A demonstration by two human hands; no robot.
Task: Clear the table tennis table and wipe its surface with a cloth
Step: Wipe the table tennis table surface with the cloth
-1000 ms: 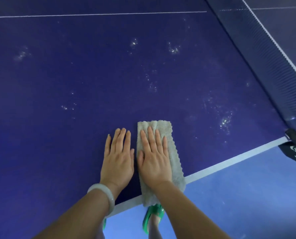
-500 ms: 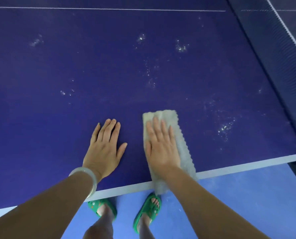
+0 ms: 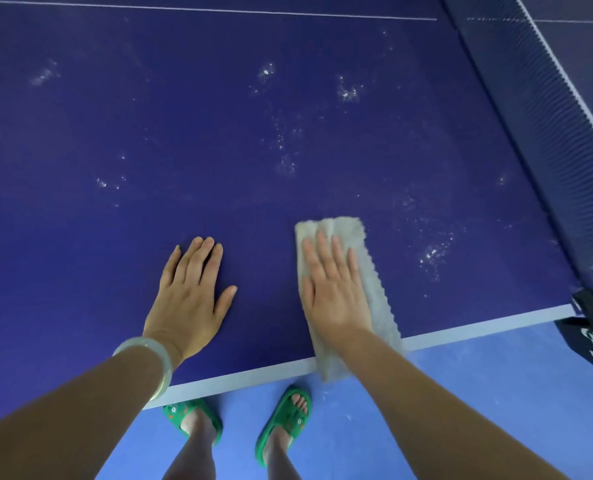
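Cloth middle hidden under right hand, net cut off at right edge

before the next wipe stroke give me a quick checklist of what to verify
1. Right hand flat on the cloth: ok.
2. Cloth lying flat on the table: not ok, its near end overhangs the white edge line.
3. Left hand braced on bare table, clear of the cloth: ok.
4. Path ahead free of objects: ok, only white specks show.
5. Specks all wiped: not ok, patches remain ahead and toward the net.
6. Cloth damp enough: cannot tell.
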